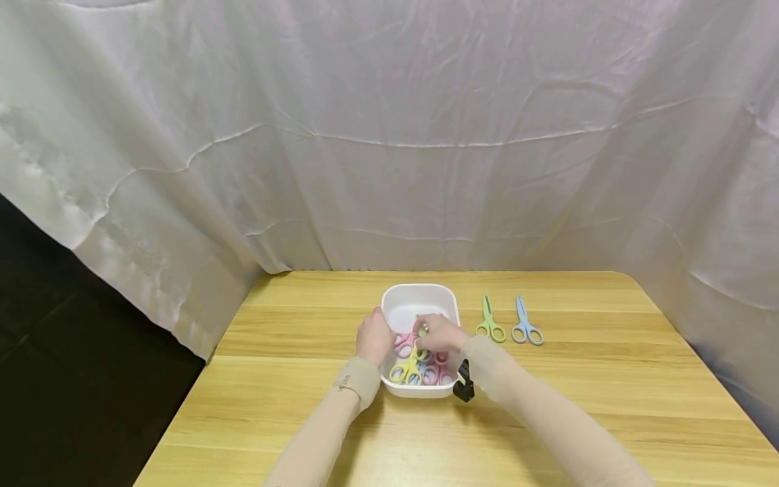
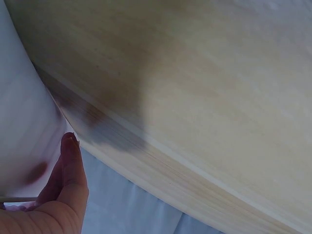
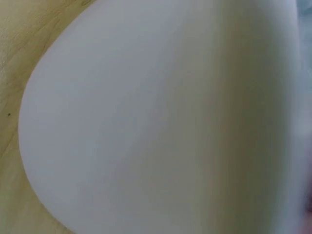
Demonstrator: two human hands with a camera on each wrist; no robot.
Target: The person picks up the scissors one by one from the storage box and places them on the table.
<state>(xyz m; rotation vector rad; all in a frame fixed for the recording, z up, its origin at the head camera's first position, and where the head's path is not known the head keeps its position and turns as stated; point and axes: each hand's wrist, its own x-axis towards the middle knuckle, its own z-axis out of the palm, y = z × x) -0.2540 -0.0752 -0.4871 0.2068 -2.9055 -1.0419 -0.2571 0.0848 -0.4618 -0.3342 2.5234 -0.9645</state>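
A white plastic bin (image 1: 420,391) on the wooden table holds several pairs of scissors, among them yellow scissors (image 1: 409,368) and pink scissors (image 1: 431,374). My left hand (image 1: 375,337) grips the bin's left side; in the left wrist view its fingers (image 2: 73,180) lie along the outer wall. Inside the bin, my right hand (image 1: 443,333) pinches green scissors (image 1: 422,331), partly hidden by the fingers. The right wrist view is mostly filled by the bin's white wall (image 3: 107,122), and the right hand's grasp does not show there.
To the right of the bin, light green scissors (image 1: 489,319) and blue scissors (image 1: 525,320) lie side by side on the table (image 1: 596,365), blades pointing away. A pale curtain (image 1: 426,203) hangs behind the table's far edge.
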